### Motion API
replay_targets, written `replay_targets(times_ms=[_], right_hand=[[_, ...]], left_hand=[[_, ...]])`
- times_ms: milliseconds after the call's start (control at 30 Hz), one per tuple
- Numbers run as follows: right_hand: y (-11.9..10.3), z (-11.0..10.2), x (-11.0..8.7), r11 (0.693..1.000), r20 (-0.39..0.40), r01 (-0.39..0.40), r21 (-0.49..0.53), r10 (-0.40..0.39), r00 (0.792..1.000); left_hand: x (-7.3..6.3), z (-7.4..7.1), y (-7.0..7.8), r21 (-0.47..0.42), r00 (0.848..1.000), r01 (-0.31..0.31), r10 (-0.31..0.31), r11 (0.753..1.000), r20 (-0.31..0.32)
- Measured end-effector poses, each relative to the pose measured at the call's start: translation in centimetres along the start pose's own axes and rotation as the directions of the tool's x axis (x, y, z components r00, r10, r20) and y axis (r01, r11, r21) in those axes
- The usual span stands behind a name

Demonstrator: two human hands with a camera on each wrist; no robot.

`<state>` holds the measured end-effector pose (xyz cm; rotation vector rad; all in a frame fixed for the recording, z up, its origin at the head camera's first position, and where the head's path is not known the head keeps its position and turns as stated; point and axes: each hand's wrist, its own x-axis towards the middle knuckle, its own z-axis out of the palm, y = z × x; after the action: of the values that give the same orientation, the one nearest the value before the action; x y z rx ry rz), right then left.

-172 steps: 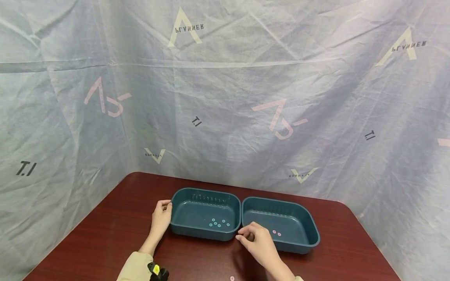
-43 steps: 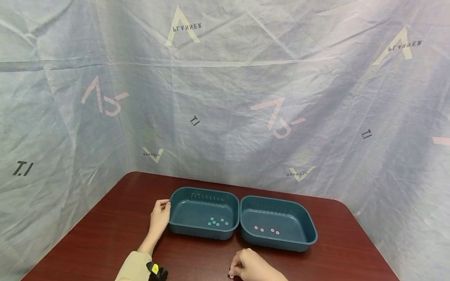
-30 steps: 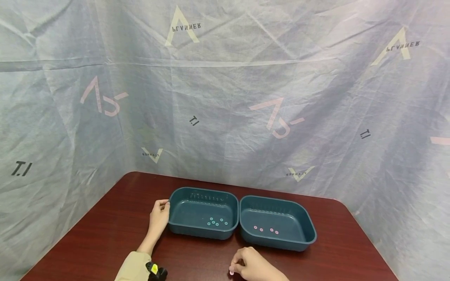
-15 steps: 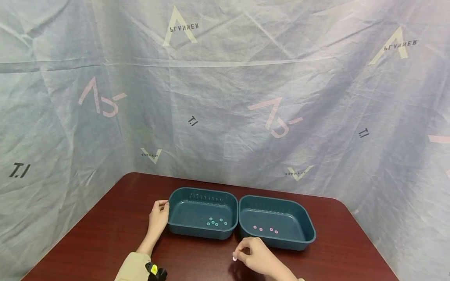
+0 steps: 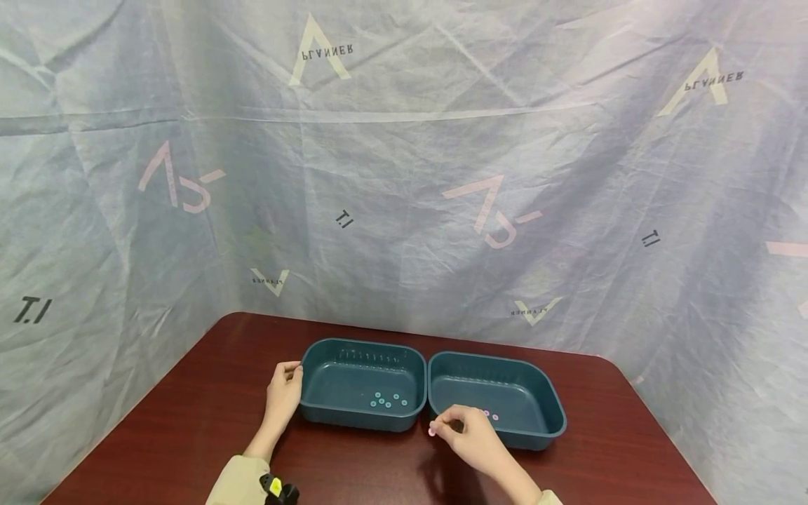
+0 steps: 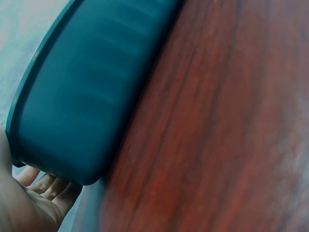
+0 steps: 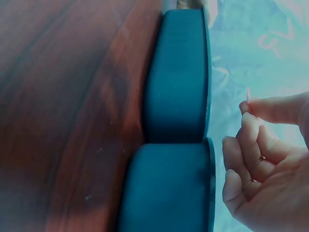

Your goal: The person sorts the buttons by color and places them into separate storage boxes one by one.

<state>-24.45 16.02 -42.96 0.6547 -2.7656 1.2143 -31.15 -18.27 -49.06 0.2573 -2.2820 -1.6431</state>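
At the left end of the left dark teal tray [image 5: 360,419], my left hand [image 5: 283,394] holds the rim. In the left wrist view its fingers [image 6: 48,186] lie along the tray's short end wall. Several light teal discs [image 5: 381,401] lie in that tray. Thumb and forefinger of my right hand [image 5: 472,436] pinch a small pink button-like disc [image 5: 432,428], thin and edge-on in the right wrist view. This hand hovers at the front left corner of the right teal tray [image 5: 533,441]. Two pink discs [image 5: 495,417] show inside; the hand hides the area left of them.
The two trays stand side by side on a dark red wood table [image 5: 353,463], their short ends meeting. A grey printed cloth [image 5: 391,175] hangs behind and at both sides. A black device with a yellow mark [image 5: 278,489] sits on the left wrist.
My right hand picked a pink disc off the front of the table and carried it up to the right tray's near corner. My left hand keeps its place on the left tray.
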Motion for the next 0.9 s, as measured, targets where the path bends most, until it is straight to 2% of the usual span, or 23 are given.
replay_targets(times_ms=[433, 733, 900], right_hand=[[0.4, -1.0, 0.8, 0.998, -0.129, -0.055, 0.028, 0.058, 0.990], [1.2, -1.6, 1.9, 0.989, -0.256, -0.141, 0.042, 0.148, 0.955], [2.0, -1.6, 2.2, 0.984, -0.285, -0.170, 0.050, 0.177, 0.942]], left_hand=[[0.1, 0.1, 0.0, 0.011, 1.000, 0.000, 0.000, 1.000, -0.014], [0.2, 0.1, -0.1, 0.004, 1.000, -0.007, 0.007, 1.000, -0.012], [0.1, 0.1, -0.3, 0.001, 1.000, -0.005, 0.005, 1.000, -0.006]])
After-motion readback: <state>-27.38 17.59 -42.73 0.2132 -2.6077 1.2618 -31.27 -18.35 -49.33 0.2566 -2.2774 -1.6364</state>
